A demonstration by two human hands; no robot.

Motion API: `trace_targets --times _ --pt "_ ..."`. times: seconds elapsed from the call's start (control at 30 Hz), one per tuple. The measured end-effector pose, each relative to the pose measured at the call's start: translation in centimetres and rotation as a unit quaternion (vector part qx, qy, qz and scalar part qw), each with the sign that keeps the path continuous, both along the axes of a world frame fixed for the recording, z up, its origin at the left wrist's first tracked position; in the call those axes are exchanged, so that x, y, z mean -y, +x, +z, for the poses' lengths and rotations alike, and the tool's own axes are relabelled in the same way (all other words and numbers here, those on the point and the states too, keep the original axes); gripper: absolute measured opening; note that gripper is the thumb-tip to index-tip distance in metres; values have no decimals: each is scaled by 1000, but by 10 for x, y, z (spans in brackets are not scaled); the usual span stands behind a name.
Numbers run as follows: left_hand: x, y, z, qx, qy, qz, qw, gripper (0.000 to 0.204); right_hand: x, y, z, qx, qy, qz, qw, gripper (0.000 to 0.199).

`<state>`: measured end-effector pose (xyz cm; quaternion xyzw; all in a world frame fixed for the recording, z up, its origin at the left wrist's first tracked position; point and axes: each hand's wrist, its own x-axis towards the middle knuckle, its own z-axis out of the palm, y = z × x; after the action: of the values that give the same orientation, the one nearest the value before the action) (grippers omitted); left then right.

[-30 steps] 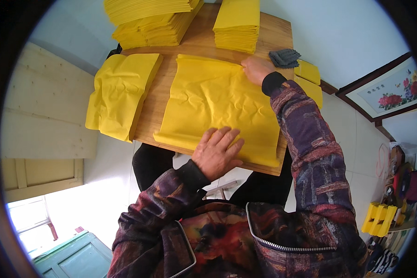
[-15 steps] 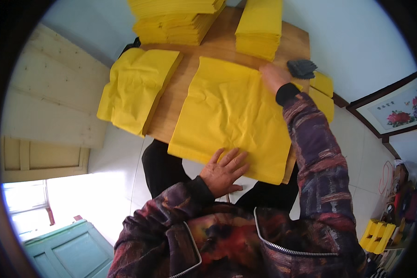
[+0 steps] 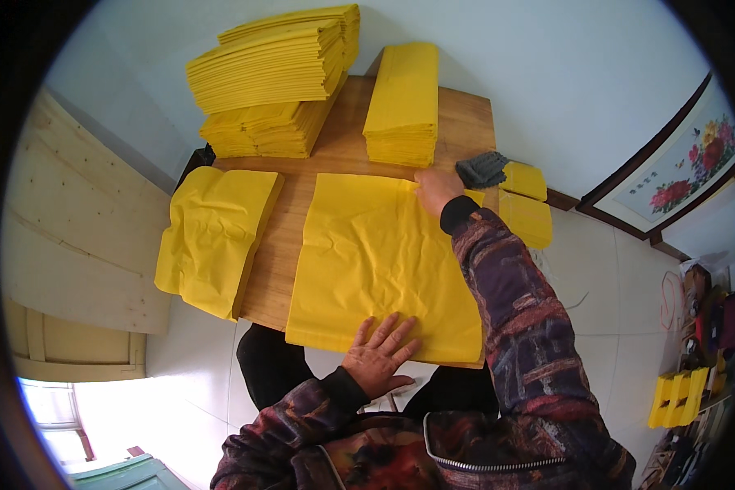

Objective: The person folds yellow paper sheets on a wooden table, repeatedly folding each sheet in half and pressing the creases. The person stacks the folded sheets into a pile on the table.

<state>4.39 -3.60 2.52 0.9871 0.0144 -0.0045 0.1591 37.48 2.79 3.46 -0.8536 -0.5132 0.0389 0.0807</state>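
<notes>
A large creased yellow sheet (image 3: 367,261), paper-like, lies on the wooden table (image 3: 335,147) in front of me, its near side reaching past the table's front edge. My left hand (image 3: 379,353) rests on the near part of the sheet, palm down with fingers spread. At the sheet's far edge, toward the right, my right hand (image 3: 438,191) has its fingers curled closed on the yellow material; the fingertips are partly hidden. Just beyond that hand lies a dark grey cloth (image 3: 482,170), perhaps a glove.
Left of the sheet, a crumpled yellow stack (image 3: 212,237) overhangs the table. Tall piles of folded yellow sheets (image 3: 261,69) and a narrower yellow pile (image 3: 402,106) stand at the back. Small yellow bundles (image 3: 524,216) sit off the right side. A framed flower picture (image 3: 678,163) leans by the wall.
The whole view has shifted, bringing the back piles more fully into sight and the table lower. Both hands keep nearly the same places on the sheet.
</notes>
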Motion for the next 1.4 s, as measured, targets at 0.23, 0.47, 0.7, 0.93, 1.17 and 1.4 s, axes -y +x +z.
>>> trace_targets --times 0.23,0.47,0.7,0.93,1.17,1.4 --pt "-2 3 2 -18 -2 4 1000 71 2 -10 0 68 85 -3 994 22" --pt "0 6 3 -23 -15 20 999 74 31 -87 14 -40 236 -8 971 28" --pt "0 7 5 -12 3 17 1000 77 48 -121 -3 -96 184 -69 976 40" --pt "-11 9 25 -42 -32 -21 998 67 51 -119 -31 -44 88 -106 990 53" --pt "-84 109 24 266 -229 122 929 42 52 -118 -36 -9 64 -78 995 61" --pt "-115 136 -27 97 -18 290 952 53 50 -116 -36 -22 54 -93 994 58"
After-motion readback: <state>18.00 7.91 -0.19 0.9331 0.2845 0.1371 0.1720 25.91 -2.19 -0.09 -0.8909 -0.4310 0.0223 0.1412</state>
